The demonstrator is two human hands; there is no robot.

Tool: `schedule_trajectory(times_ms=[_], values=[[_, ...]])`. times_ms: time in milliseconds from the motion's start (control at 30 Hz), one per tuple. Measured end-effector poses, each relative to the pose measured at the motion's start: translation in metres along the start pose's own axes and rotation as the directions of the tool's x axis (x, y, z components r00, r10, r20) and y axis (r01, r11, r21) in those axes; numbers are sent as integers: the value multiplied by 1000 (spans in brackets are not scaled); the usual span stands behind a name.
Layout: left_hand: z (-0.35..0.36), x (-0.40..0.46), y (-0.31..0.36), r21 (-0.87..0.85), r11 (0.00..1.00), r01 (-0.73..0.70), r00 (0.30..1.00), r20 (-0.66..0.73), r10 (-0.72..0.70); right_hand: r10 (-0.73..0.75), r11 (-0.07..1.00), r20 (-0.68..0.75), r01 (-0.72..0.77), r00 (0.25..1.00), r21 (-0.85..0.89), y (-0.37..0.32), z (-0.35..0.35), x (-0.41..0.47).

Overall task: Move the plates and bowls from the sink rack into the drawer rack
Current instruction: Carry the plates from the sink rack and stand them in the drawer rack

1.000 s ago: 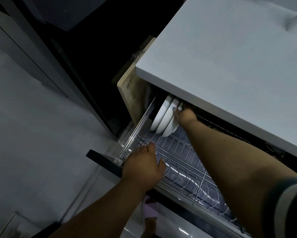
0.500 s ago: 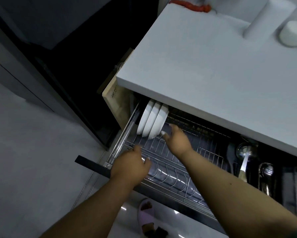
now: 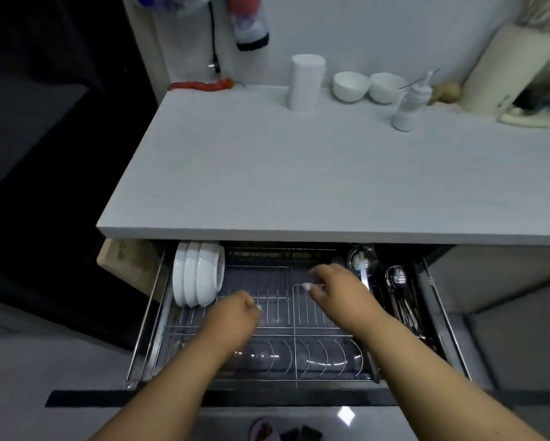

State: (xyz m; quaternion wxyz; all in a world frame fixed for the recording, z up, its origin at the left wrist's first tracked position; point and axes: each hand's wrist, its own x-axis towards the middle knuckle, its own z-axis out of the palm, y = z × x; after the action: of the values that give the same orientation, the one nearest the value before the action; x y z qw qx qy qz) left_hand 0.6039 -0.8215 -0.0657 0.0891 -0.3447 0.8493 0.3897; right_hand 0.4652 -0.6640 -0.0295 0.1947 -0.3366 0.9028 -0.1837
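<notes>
- Wooden board: stands on edge at the far left, just outside the open drawer and under the overhang of the countertop.
- White dishes: three, standing on edge side by side in the back-left corner of the drawer rack, their upper rims tucked beneath the countertop edge. Whether they are plates or shallow bowls cannot be told.
- Left hand: held over the left-middle of the rack, to the right of the dishes and apart from them; fingers loosely curled downward, nothing held.
- Drawer rack: a wire frame filling the pulled-out drawer, with straight dividers in the rear half and curved loops along the front row; apart from the three dishes, its visible slots are bare.
- Right hand: held over the rear right of the rack, fingers relaxed and slightly bent, pointing left; nothing held.
- Cutlery compartment: at the right end of the drawer, holding a ladle and spoons.
- Countertop items: a white cylinder, two white bowls side by side, and a squeeze bottle, all along the back wall, well apart from the drawer.
</notes>
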Motion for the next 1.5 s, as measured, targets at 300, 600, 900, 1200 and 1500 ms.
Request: schedule_trajectory(times_ms=[300,600,900,1200,1500], values=[[69,-4,138,264,902,-341,940,113,322,218,969,-331,-164,918,184,109,-106,-92],[187,-36,293,324,728,-604,797,246,552,434,895,-469,-306,769,325,250,-174,-215],[329,-95,424,326,509,-797,602,361,712,575,818,-543,-440,612,371,381,-222,-326],[425,-135,505,233,384,-893,449,436,780,698,715,-572,-465,431,523,458,-242,-406],[488,-120,569,164,314,-935,355,461,814,756,636,-591,-533,282,559,516,-251,-432]])
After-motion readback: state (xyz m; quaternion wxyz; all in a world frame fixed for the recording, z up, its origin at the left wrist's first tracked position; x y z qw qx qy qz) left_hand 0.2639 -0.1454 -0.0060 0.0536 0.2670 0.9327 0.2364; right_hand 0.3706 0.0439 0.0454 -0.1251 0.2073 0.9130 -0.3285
